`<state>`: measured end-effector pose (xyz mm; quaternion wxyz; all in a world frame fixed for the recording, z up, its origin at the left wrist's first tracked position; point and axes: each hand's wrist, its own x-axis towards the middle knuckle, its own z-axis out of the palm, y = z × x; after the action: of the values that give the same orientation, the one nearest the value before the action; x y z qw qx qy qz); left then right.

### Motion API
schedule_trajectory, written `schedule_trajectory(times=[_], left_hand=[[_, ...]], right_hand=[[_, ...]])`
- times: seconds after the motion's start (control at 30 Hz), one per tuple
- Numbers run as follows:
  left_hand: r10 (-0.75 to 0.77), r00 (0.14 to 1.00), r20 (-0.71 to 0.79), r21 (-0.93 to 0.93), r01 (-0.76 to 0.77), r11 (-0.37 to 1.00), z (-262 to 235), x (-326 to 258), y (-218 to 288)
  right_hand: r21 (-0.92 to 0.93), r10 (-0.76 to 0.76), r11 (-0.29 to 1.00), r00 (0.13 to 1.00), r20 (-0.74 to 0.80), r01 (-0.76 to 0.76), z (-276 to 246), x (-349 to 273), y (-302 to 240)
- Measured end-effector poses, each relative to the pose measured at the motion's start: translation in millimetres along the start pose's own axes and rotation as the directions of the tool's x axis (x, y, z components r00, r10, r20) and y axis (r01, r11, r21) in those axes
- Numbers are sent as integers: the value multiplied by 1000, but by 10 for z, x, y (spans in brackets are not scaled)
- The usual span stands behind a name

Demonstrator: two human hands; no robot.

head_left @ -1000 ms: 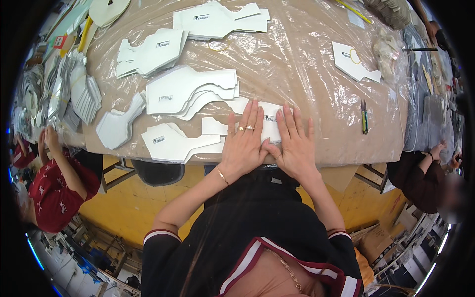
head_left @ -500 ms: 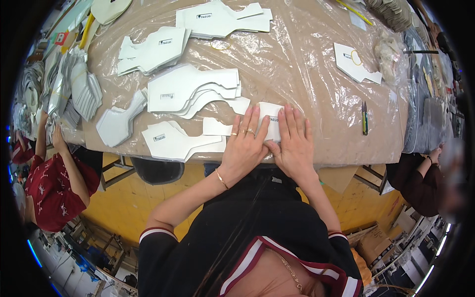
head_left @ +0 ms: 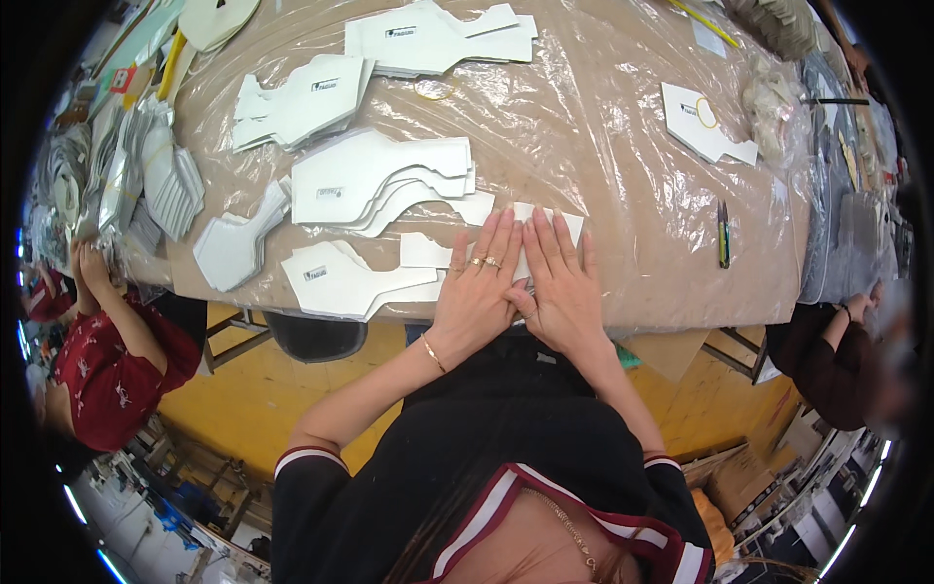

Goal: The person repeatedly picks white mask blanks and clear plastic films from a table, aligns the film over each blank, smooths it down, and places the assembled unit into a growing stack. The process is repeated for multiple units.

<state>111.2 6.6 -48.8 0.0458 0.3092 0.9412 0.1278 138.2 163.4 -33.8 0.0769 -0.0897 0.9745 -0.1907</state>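
Observation:
Both hands lie flat, side by side, near the table's front edge. Under them is a white cut piece, most of it hidden; only its top and right edge show. My left hand, fingers stretched out, rests on its left part and wears rings. My right hand presses on it with fingers extended, its thumb touching the left hand. Just left of my left hand lie a small white piece and a shaped white stack. Behind them sits a larger stack of white cut pieces.
More white stacks lie at the back left. On the right are a pen-like tool and a white piece with a yellow rubber band. Clear plastic sheeting covers the table. Co-workers' arms show at left and right.
My right hand has shifted slightly left against the left hand, covering more of the white piece, whose upper right corner now shows beyond the fingers. The left co-worker's hands have moved together.

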Motion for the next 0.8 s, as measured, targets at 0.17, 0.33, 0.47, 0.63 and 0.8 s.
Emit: schedule_trajectory(times=[0.17, 0.33, 0.47, 0.63, 0.8], left_hand=[[-43, 996, 75, 108, 34, 994, -72, 16, 55], [11, 998, 57, -46, -9, 999, -173, 85, -6], [78, 996, -39, -167, -84, 982, -205, 105, -76], [202, 961, -189, -177, -236, 956, -229, 141, -56], [-279, 949, -146, -804, 50, 593, -593, 139, -7]], right_hand=[[-122, 138, 983, 990, -8, -138, -99, -114, 131], [-135, 149, 978, 987, -64, -157, -115, -222, 221], [169, 150, 980, 957, -248, -109, -149, -235, 265], [642, 446, 735, 869, -216, -218, -230, -262, 169], [882, 535, 440, 838, -108, -167, -383, -111, 51]])
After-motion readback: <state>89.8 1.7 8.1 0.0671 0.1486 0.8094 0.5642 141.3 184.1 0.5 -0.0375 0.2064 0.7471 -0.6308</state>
